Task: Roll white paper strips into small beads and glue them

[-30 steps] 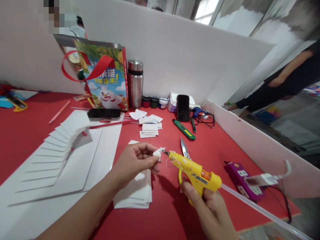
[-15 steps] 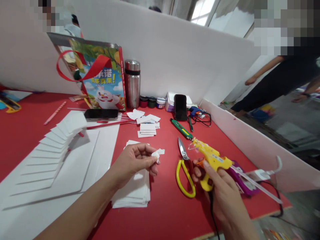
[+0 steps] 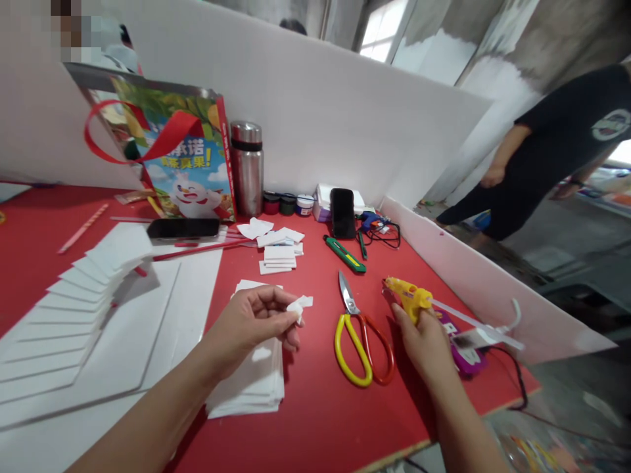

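Note:
My left hand (image 3: 263, 318) pinches a small crumpled scrap of white paper (image 3: 300, 304) between thumb and fingers. It hovers over a stack of white rectangular sheets (image 3: 249, 387). My right hand (image 3: 428, 345) is wrapped round a yellow hot glue gun (image 3: 410, 293), its nozzle pointing left and low over the red table. A clear glue stick (image 3: 476, 320) sticks out from the gun's back. Between both hands lie scissors (image 3: 349, 299) with one yellow and one red handle, blades away from me. Behind them rests a green utility knife (image 3: 345, 254).
A fan of white boards (image 3: 69, 309) stands at left on a white sheet. Small white pieces (image 3: 279, 255), a phone (image 3: 183, 228), a steel flask (image 3: 248, 174) and a printed bag (image 3: 190, 164) are behind. A purple box (image 3: 466, 358) lies right. One person stands beyond the low partition (image 3: 473, 276).
My right hand has moved the glue gun away from the scissors and lower, uncovering the red handle. The left hand keeps its paper scrap. The view has shifted slightly to the right.

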`<state>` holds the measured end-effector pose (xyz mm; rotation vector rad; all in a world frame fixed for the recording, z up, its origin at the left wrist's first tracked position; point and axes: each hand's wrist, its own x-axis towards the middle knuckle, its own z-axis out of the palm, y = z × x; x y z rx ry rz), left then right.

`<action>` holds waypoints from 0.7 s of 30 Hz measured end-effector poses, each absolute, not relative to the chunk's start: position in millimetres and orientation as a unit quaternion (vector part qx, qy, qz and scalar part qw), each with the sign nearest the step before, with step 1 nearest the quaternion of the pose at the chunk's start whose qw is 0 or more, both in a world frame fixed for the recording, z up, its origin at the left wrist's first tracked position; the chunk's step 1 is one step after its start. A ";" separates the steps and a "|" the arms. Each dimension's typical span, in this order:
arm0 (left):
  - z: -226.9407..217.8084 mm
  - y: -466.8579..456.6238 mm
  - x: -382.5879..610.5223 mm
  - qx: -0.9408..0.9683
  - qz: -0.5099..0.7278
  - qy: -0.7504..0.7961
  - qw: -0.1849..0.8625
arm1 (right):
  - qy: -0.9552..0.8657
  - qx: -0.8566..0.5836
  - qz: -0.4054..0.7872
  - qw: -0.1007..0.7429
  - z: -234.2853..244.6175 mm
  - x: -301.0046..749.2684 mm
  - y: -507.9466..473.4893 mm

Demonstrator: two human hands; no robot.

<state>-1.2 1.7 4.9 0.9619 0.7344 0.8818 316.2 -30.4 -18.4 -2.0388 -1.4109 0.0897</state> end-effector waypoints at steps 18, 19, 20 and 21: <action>7.7 -2.8 0.2 0.457 0.380 0.278 0.755 | -0.660 -0.630 0.143 0.384 29.6 223.5 -102.5; 7.9 -3.0 0.3 0.458 0.381 0.274 0.755 | -0.655 -0.592 0.231 0.408 31.5 213.3 -88.6; 8.1 -2.9 0.3 0.459 0.382 0.271 0.755 | -0.645 -0.557 0.309 0.421 31.3 205.1 -73.3; 8.3 -2.6 0.1 0.461 0.383 0.269 0.754 | -0.637 -0.517 0.360 0.444 29.4 198.8 -58.1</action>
